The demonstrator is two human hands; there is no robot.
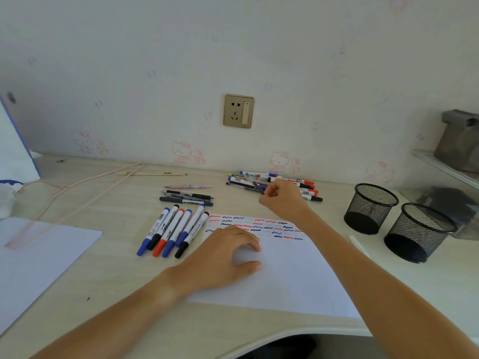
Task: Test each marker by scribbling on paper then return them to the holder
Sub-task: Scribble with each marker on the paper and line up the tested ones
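Observation:
A white sheet of paper lies before me, its top covered with red, blue and black scribbles. My left hand rests on the sheet, fingers loosely spread. My right hand pinches a dark pen over the pile of markers and pens by the wall. Several capped markers lie in a row left of the paper. A few pens lie behind them. Two black mesh holders stand at the right.
Another white sheet and a pink wire hanger lie at the left. A white stick lies near the holders. A shelf with grey things is at the far right. The desk's front edge curves near me.

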